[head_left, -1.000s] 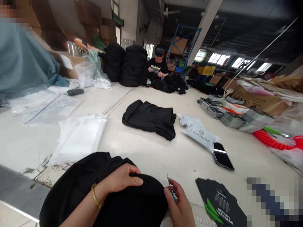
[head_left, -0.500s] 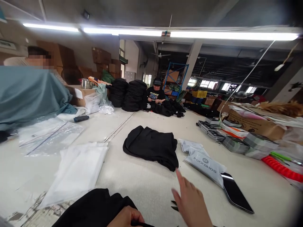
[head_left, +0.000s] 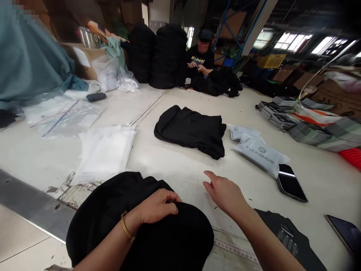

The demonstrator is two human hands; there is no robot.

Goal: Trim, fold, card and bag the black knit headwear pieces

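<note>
A rumpled piece of black fabric point(head_left: 169, 241) hangs over the near table edge. My left hand point(head_left: 156, 207), with a gold bracelet at its wrist, pinches it between thumb and fingers. To the right, my right hand point(head_left: 222, 190) is above the table, index finger stretched out and thumb apart, with nothing in it. Beyond it lies a loosely folded black garment point(head_left: 191, 128), apart from both hands. A stack of white translucent bags point(head_left: 108, 152) lies to the left. Right of the garment are packed pouches printed ROCKBROS point(head_left: 261, 154).
A phone point(head_left: 291, 183) touches the pouches; another dark device point(head_left: 344, 229) lies near right, beside a dark grey sheet point(head_left: 290, 237). Small packets point(head_left: 304, 120) line the right side. Across the table a person point(head_left: 201, 62) handles black fabric beside tall black stacks point(head_left: 169, 56).
The view has tipped downward, showing more of the fabric in my left hand. My right hand has drawn back from the folded garment's near corner. The garment keeps its place among the bags and pouches.
</note>
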